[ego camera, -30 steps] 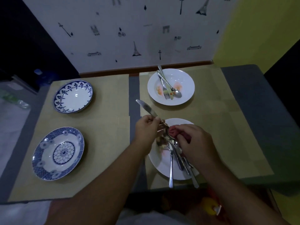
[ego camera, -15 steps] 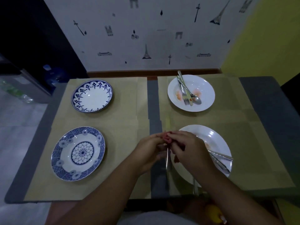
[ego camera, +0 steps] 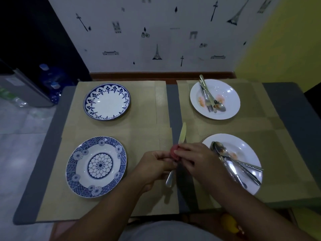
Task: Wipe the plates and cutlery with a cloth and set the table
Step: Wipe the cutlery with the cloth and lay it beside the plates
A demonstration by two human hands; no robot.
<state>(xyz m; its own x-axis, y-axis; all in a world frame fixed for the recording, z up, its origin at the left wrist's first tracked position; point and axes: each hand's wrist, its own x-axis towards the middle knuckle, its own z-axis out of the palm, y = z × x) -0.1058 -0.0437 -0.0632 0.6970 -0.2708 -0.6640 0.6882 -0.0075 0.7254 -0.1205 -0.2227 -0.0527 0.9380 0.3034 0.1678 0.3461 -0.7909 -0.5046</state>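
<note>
The knife (ego camera: 182, 134) is off the white plate (ego camera: 247, 147) now: left grip (ego camera: 154, 166) grasps its handle, right grip (ego camera: 197, 159) pinches the cloth (ego camera: 174, 152) round it, wiping underway.

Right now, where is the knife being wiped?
Head view, centre: left hand grips the knife, right hand pinches the cloth round it, between the near blue plate and near white plate.
</note>
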